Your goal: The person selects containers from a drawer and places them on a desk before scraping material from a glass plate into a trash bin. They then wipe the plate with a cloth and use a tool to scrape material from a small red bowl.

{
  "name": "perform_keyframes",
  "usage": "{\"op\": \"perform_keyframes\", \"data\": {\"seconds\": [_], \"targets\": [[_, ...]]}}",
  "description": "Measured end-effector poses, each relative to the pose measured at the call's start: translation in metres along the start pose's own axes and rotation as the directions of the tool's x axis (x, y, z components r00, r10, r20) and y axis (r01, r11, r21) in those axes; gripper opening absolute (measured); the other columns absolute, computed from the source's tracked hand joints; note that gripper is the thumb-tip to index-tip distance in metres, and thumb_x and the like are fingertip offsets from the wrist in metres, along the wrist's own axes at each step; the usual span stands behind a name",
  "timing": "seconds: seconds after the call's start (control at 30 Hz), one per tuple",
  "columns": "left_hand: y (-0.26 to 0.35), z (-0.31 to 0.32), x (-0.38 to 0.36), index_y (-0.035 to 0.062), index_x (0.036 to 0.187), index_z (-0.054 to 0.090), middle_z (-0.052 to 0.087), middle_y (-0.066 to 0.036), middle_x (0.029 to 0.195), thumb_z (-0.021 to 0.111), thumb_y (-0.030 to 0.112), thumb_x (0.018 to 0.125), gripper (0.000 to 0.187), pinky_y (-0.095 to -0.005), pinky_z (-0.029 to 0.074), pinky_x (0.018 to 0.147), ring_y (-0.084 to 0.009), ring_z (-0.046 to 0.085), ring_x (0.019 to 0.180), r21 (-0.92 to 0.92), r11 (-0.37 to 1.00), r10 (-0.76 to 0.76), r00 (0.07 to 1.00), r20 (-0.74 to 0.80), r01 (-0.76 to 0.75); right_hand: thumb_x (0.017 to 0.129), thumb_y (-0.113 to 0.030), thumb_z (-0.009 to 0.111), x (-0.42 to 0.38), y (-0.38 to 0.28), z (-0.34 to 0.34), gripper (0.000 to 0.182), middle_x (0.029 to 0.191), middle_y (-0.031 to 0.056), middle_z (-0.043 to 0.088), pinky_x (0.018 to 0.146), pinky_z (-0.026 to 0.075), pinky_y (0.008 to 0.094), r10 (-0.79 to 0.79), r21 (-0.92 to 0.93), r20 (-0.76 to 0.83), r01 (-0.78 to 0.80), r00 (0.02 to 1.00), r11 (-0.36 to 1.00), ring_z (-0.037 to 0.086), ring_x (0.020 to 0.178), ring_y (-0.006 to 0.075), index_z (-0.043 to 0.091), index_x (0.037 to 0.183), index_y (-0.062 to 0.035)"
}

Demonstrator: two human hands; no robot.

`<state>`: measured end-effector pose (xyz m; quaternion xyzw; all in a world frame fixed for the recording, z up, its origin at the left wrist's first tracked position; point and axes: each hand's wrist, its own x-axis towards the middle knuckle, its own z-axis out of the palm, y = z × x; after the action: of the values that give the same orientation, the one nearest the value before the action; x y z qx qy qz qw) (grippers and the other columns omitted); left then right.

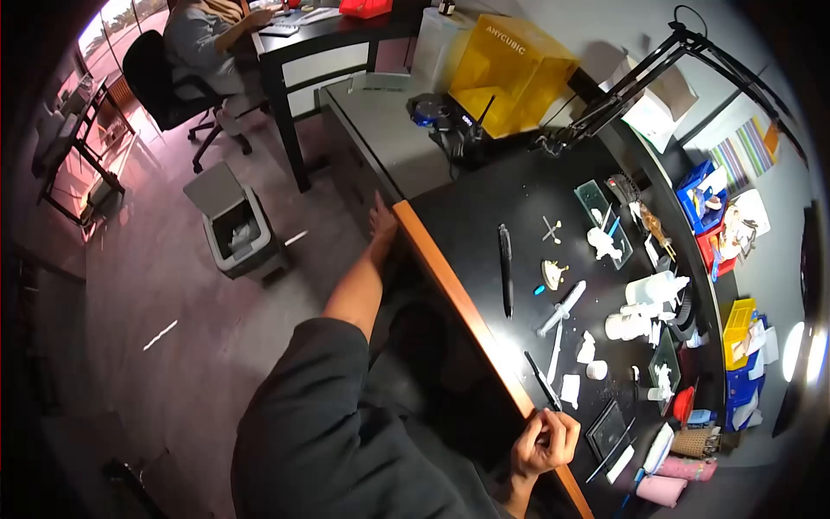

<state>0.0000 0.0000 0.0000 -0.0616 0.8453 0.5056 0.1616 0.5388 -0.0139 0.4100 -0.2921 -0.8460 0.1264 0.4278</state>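
At the end of an outstretched arm, my left hand [381,223] is beside the grey drawer cabinet [350,156], just off the corner of the desk's wooden edge [450,277]. Its visible fingers are stretched out, with nothing seen in them. My right hand [545,442] is at the front edge of the black desk, fingers curled together; what they hold, if anything, is hidden. Close above these fingertips lies a thin black tool [542,379]. A white piece [571,390] and a dark square case [607,430] are near that hand.
A black pen [506,270], a syringe [562,308], a dental model [553,274] and white bottles [653,290] lie or stand on the desk. Behind are a yellow box [510,73] and a lamp arm [640,73]. A bin [238,227] stands on the floor; a seated person [203,48] is beyond.
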Motion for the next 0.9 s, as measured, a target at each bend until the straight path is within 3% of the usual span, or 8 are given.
{"op": "perform_keyframes", "data": {"seconds": [0.13, 0.27, 0.4, 0.5, 0.73, 0.9], "targets": [[0.053, -0.041, -0.023, 0.0345, 0.162, 0.011, 0.032, -0.021, 0.155, 0.071, 0.043, 0.089, 0.095, -0.0706, 0.029, 0.106, -0.043, 0.036, 0.141, -0.146, 0.955, 0.252, 0.965, -0.065, -0.259, 0.082, 0.011, 0.067, 0.009, 0.008, 0.02, 0.011, 0.087, 0.0078, 0.058, 0.049, 0.031, 0.0211, 0.028, 0.071, -0.058, -0.024, 0.998, 0.997, 0.044, 0.056, 0.0064, 0.069, 0.089, 0.0027], [0.053, -0.081, -0.069, 0.0217, 0.162, 0.018, 0.039, -0.022, 0.151, 0.075, 0.042, 0.085, 0.098, -0.0595, 0.035, 0.11, -0.0421, 0.044, 0.137, -0.208, 0.905, 0.341, 0.925, -0.168, -0.372, 0.083, 0.01, 0.067, 0.005, 0.005, 0.015, 0.01, 0.087, 0.0077, 0.059, 0.049, 0.032, 0.0202, 0.009, 0.071, -0.024, -0.007, 1.0, 0.997, 0.045, 0.055, 0.0058, 0.07, 0.09, 0.0021], [0.032, -0.128, -0.102, 0.0122, 0.16, 0.025, 0.04, -0.024, 0.151, 0.081, 0.041, 0.081, 0.101, -0.0435, 0.038, 0.113, -0.0409, 0.042, 0.139, -0.266, 0.896, 0.315, 0.932, -0.18, -0.355, 0.078, 0.011, 0.07, 0.004, 0.0, 0.014, 0.014, 0.084, 0.0078, 0.058, 0.046, 0.035, 0.02, -0.037, 0.026, -0.014, 0.038, 0.999, 0.999, 0.047, 0.052, 0.0073, 0.069, 0.087, 0.0009], [0.003, -0.153, -0.105, 0.0125, 0.16, 0.026, 0.037, -0.026, 0.153, 0.078, 0.041, 0.083, 0.096, -0.0459, 0.034, 0.115, -0.0408, 0.04, 0.14, -0.272, 0.875, 0.348, 0.91, -0.223, -0.401, 0.078, 0.011, 0.07, 0.003, -0.001, 0.015, 0.014, 0.084, 0.0071, 0.058, 0.047, 0.035, 0.0199, -0.04, 0.034, -0.009, 0.04, 0.999, 0.999, 0.047, 0.054, 0.0068, 0.069, 0.087, 0.0008], [-0.036, -0.217, -0.131, 0.0032, 0.157, 0.03, 0.031, -0.025, 0.158, 0.075, 0.043, 0.082, 0.097, -0.045, 0.028, 0.119, -0.0372, 0.031, 0.146, -0.417, 0.863, 0.227, 0.957, -0.183, -0.285, 0.079, 0.012, 0.07, 0.005, -0.004, 0.013, 0.014, 0.085, 0.0063, 0.058, 0.048, 0.035, 0.0199, -0.009, 0.039, 0.067, 0.007, 0.998, 0.999, 0.047, 0.056, 0.0059, 0.07, 0.087, 0.001], [-0.047, -0.252, -0.152, 0.0034, 0.155, 0.035, 0.041, -0.02, 0.152, 0.074, 0.037, 0.083, 0.089, -0.0407, 0.033, 0.114, -0.0318, 0.041, 0.14, -0.46, 0.852, 0.174, 0.964, -0.203, -0.251, 0.081, 0.012, 0.069, 0.008, -0.009, 0.011, 0.012, 0.082, 0.0055, 0.057, 0.05, 0.034, 0.0201, 0.02, 0.086, 0.128, -0.031, 0.992, 0.996, 0.046, 0.057, 0.0063, 0.07, 0.087, 0.0017]]}}
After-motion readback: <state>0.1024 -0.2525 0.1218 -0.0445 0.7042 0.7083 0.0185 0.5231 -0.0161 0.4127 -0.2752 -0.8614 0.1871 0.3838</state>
